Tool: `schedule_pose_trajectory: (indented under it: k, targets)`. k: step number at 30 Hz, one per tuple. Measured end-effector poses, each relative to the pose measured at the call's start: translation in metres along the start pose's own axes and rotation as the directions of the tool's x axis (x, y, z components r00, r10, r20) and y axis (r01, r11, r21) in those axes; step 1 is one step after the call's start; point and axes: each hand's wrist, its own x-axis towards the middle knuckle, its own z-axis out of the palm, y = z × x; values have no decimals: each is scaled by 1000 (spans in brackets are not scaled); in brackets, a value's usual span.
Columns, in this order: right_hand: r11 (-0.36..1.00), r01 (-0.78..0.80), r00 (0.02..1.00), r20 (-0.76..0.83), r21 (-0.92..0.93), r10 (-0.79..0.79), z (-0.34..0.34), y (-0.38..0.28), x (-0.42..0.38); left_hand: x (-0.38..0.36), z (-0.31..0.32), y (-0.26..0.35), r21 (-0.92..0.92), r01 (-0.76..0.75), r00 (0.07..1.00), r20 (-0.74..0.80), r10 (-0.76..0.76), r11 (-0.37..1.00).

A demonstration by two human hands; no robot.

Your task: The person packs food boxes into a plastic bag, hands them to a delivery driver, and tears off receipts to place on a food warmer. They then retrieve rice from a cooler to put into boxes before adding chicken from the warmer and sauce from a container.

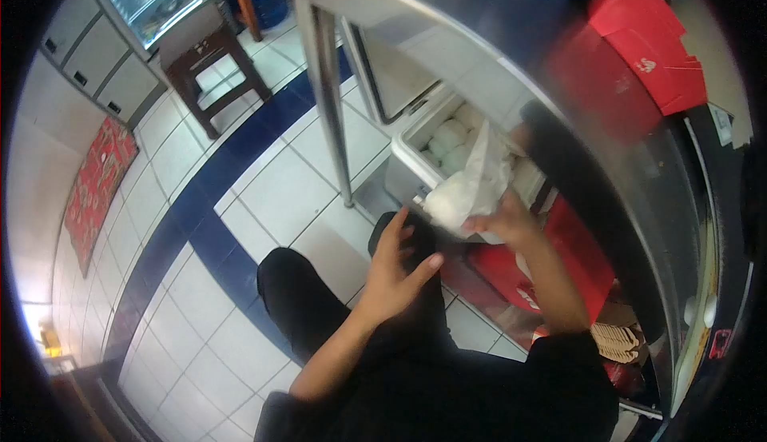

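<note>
My right hand (pixel 511 222) grips a thin whitish plastic bag (pixel 486 170) with a rounded white lump inside, which I cannot name for certain. The bag hangs at the near edge of a white cooler box (pixel 401 148). Inside the box lie several round, pale lumps (pixel 450 134) that look like wrapped portions. My left hand (pixel 393 270) is held over my knees, left of the bag and apart from it, with fingers spread and nothing in them. The bag and my right hand hide part of the box.
A steel table edge (pixel 479 38) curves above the box, with a table leg (pixel 326 106) to its left. A red box (pixel 571 254) stands on the floor near my right forearm, and a red carton (pixel 651 42) lies on the tabletop. A brown stool (pixel 212 62) stands farther off.
</note>
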Motion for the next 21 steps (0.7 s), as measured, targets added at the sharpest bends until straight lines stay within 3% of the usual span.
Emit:
schedule_pose_trajectory:
  k: [1, 2, 4, 6, 7, 9, 11, 14, 16, 17, 19, 21]
  targets:
    - [990, 142, 990, 6, 15, -142, 10, 23, -3, 6, 6, 7, -126, -1, 1000, 6, 2, 992]
    - [991, 115, 993, -3, 73, -115, 30, 32, -9, 9, 6, 9, -247, -4, 1000, 12, 7, 969]
    - [986, 80, 997, 2, 145, -81, 50, 59, -15, 11, -5, 0, -292, 79, 997, 21, -76, 953]
    - [955, 298, 954, 40, -18, -297, 54, 98, -7, 6, -19, -11, -344, 141, 990, 56, -130, 928]
    - [956, 292, 955, 43, -1, -292, 60, 106, -9, 1, -27, -12, -331, 152, 988, 52, -143, 931]
    - [890, 118, 989, 32, 441, -147, 75, 114, -14, -9, -41, -13, -736, 338, 929, 162, -333, 587]
    - [886, 94, 993, 19, 454, -115, 81, 129, -12, -18, -48, -17, -733, 350, 928, 187, -322, 583]
    - [892, 2, 1000, -9, 453, 3, 86, 152, -10, -30, -48, -25, -654, 349, 931, 163, -325, 671]
    - [880, -25, 999, -19, 474, 39, 85, 166, -7, -34, -48, -32, -260, 104, 992, 102, -80, 960]
    - [881, -28, 999, -19, 472, 42, 85, 171, -4, -34, -47, -29, -263, 105, 992, 101, -81, 959]
    - [902, 130, 990, -110, 411, -93, 85, 177, 0, -32, -47, -16, 69, -80, 993, 88, 74, 994]
    - [910, 80, 996, -66, 407, -58, 90, 162, -5, -31, -47, -11, 150, -127, 991, 70, 118, 980]
